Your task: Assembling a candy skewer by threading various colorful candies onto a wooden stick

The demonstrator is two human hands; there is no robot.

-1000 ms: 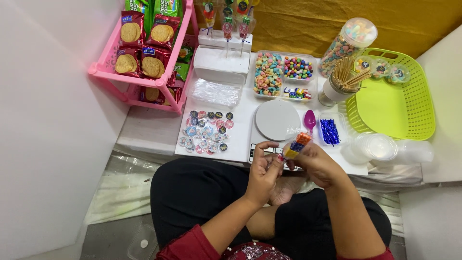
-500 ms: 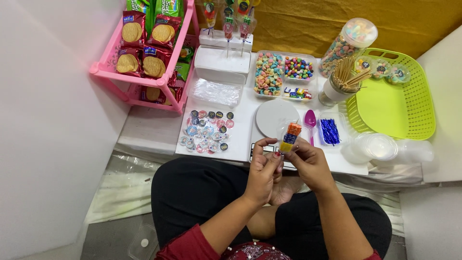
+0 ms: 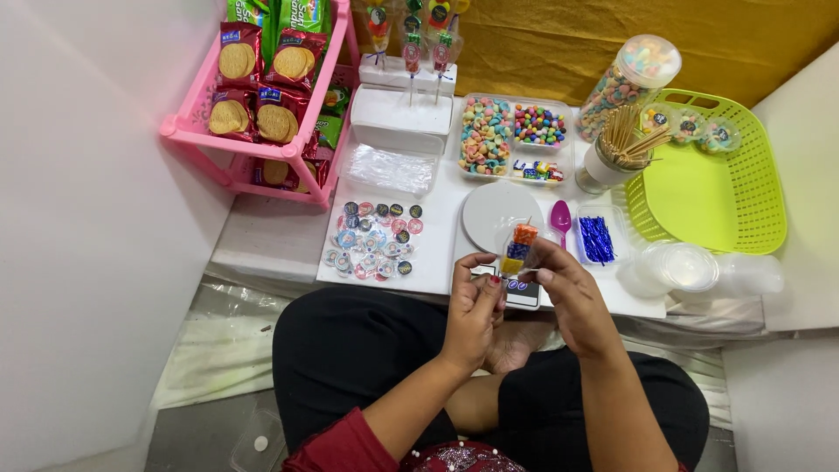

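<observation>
While both hands (image 3: 524, 293) pinch it — candy skewer (image 3: 517, 248) betw. fingertips.

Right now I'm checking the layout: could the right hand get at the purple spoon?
Probably yes. The purple spoon lies bare on the white table, just beyond the right hand, with nothing between them. But that hand is pinching the candy skewer with the left hand.

Candy skewer (image 3: 517, 249) — between both hands (image 3: 524, 301)
</observation>
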